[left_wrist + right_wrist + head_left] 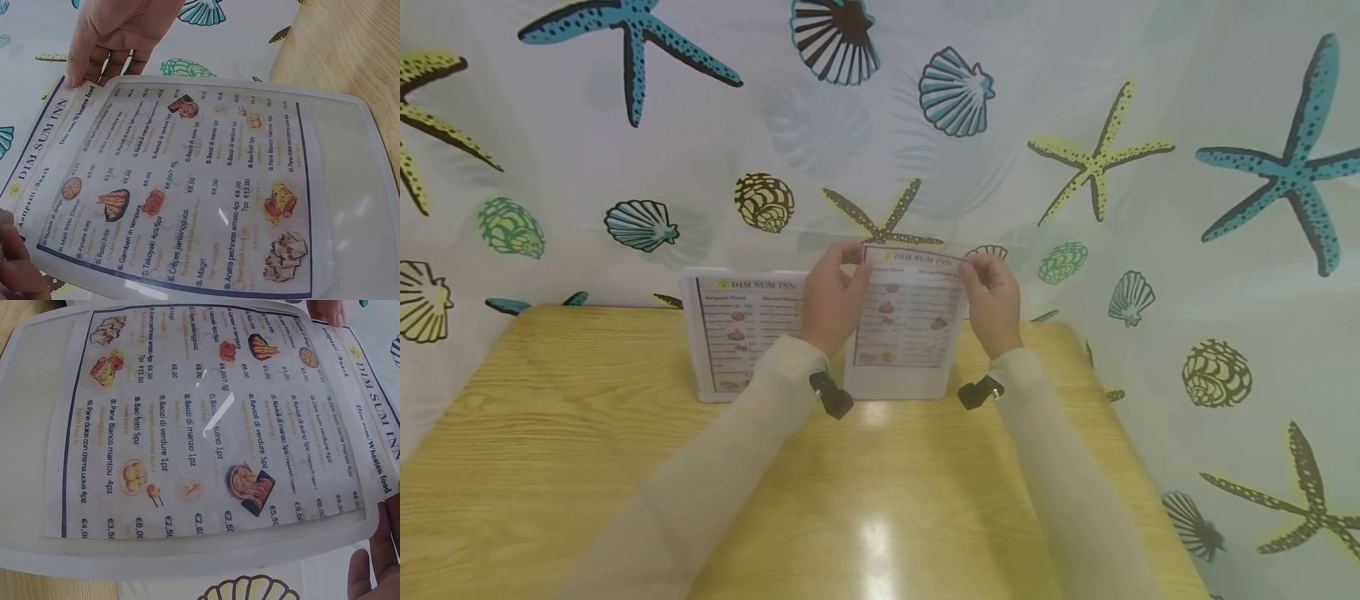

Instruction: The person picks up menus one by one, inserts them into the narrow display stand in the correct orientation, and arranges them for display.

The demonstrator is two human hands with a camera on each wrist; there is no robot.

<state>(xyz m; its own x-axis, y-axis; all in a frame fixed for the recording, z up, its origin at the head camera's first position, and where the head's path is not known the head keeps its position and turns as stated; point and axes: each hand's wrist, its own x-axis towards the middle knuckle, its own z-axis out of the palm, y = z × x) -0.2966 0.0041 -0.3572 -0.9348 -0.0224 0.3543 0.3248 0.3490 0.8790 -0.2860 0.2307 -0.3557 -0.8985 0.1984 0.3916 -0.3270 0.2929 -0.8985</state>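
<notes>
A printed "DIM SUM INN" menu sheet stands near the table's far edge, mostly inside a clear plastic sleeve with rounded corners. The sheet's top strip with the title sticks out past the sleeve's upper edge, as the left wrist view shows. My left hand pinches the sheet's top left corner. At its top right corner, my right hand pinches the sheet between thumb and fingers. Below the print, a blank band of the sleeve shows. Dishes and prices cover the sheet in the right wrist view.
A second menu in a clear holder stands to the left, partly hidden behind my left hand and sleeve. The wooden table ends at a pale curtain printed with starfish and shells. A small black device is strapped to each wrist.
</notes>
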